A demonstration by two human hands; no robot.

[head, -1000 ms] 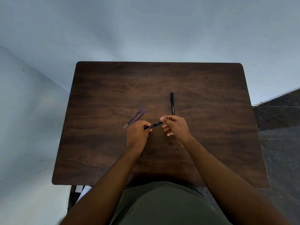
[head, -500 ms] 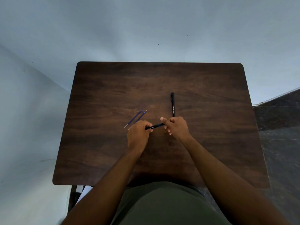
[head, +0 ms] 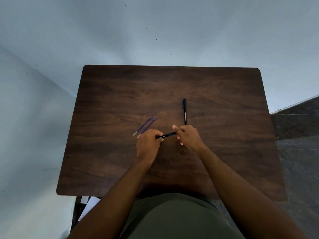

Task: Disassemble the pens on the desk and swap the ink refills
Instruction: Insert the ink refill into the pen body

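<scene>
A black pen (head: 167, 135) is held level just above the dark wooden desk (head: 224, 152). My left hand (head: 148, 145) grips its left end and my right hand (head: 189, 137) pinches its right end. A narrow blue band shows on the pen close to my right fingers. Two blue ink refills (head: 145, 126) lie side by side on the desk, slanted, just left of my left hand. A second black pen (head: 185, 111) lies on the desk pointing away from me, its near end hidden behind my right hand.
The desk stands against a pale blue wall at the back and left. Dark tiled floor (head: 296, 144) shows to the right. Some paper (head: 86, 200) lies below the desk's front left corner.
Both hands have stayed on the held pen with only slight shifts of the fingers. The refills and the second pen have not moved.
</scene>
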